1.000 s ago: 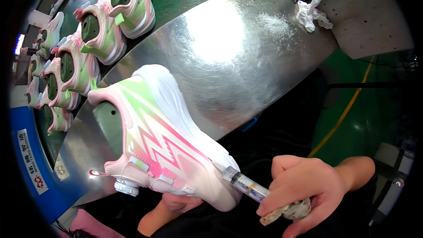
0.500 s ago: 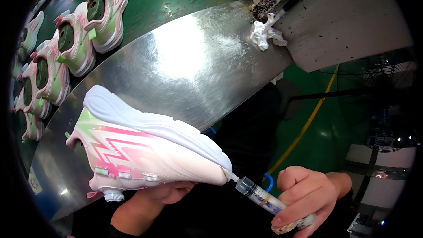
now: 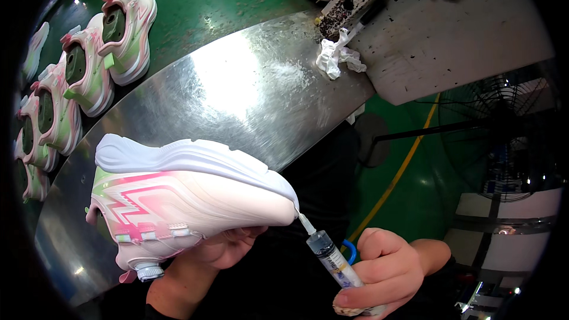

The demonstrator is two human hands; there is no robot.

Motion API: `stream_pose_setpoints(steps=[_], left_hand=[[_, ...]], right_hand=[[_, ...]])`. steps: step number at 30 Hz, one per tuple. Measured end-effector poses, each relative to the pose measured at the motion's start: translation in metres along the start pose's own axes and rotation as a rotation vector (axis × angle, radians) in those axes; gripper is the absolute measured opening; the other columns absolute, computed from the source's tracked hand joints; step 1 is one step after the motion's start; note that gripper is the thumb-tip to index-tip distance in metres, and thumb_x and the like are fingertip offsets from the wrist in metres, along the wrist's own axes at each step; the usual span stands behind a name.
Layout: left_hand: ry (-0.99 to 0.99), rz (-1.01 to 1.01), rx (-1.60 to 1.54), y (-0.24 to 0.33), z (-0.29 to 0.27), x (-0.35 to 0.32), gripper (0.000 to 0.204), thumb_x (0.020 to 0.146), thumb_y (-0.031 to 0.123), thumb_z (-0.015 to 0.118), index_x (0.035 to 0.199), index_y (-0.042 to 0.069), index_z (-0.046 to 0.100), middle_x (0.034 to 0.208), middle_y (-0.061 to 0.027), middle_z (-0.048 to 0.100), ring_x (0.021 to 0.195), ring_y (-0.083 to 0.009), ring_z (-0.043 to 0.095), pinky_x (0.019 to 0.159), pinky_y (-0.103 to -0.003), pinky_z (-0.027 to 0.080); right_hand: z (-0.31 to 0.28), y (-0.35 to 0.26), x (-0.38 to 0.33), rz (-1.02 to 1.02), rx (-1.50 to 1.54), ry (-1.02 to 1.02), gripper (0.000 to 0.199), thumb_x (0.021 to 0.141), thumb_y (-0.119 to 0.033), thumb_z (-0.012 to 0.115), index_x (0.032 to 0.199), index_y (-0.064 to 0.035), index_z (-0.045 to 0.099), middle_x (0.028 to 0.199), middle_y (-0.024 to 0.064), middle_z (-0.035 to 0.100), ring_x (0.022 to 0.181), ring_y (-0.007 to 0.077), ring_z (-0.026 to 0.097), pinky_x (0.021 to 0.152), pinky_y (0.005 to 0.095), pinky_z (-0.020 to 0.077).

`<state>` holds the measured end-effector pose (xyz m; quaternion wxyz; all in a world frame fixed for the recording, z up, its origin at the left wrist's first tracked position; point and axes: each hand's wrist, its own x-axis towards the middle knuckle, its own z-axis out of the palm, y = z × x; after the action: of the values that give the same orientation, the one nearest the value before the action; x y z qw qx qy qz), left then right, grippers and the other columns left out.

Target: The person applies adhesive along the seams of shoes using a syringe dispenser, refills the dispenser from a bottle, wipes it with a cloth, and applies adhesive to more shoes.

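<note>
A pink, white and green sneaker [image 3: 178, 198] is held on its side, its white sole [image 3: 184, 157] turned up and away from me. My left hand [image 3: 228, 246] grips it from below; most of those fingers are hidden behind the upper. My right hand [image 3: 385, 272] is closed around a clear syringe [image 3: 333, 261] with a dark plunger seal and a white nozzle tip. The tip meets the toe end of the sneaker, at the seam between sole and upper. A blue hook-shaped piece [image 3: 351, 251] shows beside the syringe barrel.
A shiny metal table edge [image 3: 237, 89] runs beyond the sneaker, with crumpled white tissue [image 3: 339, 56] on it. Several similar sneakers [image 3: 127, 35] stand on a green surface [image 3: 195, 0] at left. A fan [image 3: 498, 136] stands at right, near a stained panel [image 3: 450, 29].
The sneaker has turned slightly and shifted left, its toe now higher. My right hand and the syringe have moved left with it, the syringe tilting steeper. The whole background has shifted a little left.
</note>
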<state>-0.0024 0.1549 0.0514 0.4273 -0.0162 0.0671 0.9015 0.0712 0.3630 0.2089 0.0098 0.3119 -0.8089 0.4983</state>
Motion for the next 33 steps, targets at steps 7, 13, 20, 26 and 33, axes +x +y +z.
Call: stream_pose_setpoints(steps=[7,13,20,26,33], left_hand=[[0.066,0.057,-0.129,0.000,0.016,0.003,0.058,0.079,-0.009,0.065,0.131,0.012,0.049,0.118,-0.0103,0.062,0.103,-0.0216,0.064,0.087,-0.034,0.056],[0.029,0.004,-0.126,0.002,0.008,-0.001,0.040,0.084,-0.004,0.064,0.121,0.008,0.058,0.115,-0.0106,0.064,0.107,-0.0234,0.063,0.086,-0.033,0.058],[-0.078,0.007,-0.069,0.002,0.008,0.001,0.040,0.090,0.021,0.063,0.125,0.003,0.056,0.127,-0.0168,0.058,0.127,-0.0298,0.048,0.088,-0.026,0.054],[0.027,0.008,0.009,0.009,0.014,-0.011,0.037,0.089,0.019,0.064,0.123,0.005,0.058,0.122,-0.0168,0.060,0.123,-0.0309,0.052,0.085,-0.028,0.055],[0.334,-0.034,-0.063,0.021,0.026,-0.109,0.086,0.070,0.002,0.074,0.144,0.005,0.031,0.136,-0.0163,0.048,0.129,-0.0328,0.044,0.110,-0.048,0.031]], right_hand=[[0.019,0.007,0.004,-0.076,-0.311,0.048,0.028,0.079,-0.031,0.074,0.088,-0.0058,0.068,0.069,-0.0001,0.058,0.053,0.0143,0.038,0.051,0.0297,0.0270],[0.041,0.017,-0.008,-0.116,-0.576,0.126,0.029,0.073,-0.035,0.079,0.096,-0.0171,0.071,0.077,-0.0058,0.058,0.069,0.0134,0.038,0.055,0.0265,0.0265],[0.051,0.030,-0.019,-0.151,-0.637,0.161,0.027,0.071,-0.036,0.079,0.092,-0.0218,0.069,0.073,-0.0070,0.051,0.070,0.0146,0.035,0.053,0.0269,0.0238],[0.050,0.029,-0.014,-0.259,-0.616,0.210,0.030,0.071,-0.041,0.079,0.092,-0.0227,0.067,0.075,-0.0070,0.050,0.071,0.0151,0.034,0.054,0.0272,0.0253],[0.013,0.081,-0.001,-0.067,-0.708,0.236,0.049,0.070,-0.045,0.078,0.104,-0.0119,0.065,0.096,0.0070,0.064,0.079,0.0229,0.045,0.069,0.0354,0.0349]])
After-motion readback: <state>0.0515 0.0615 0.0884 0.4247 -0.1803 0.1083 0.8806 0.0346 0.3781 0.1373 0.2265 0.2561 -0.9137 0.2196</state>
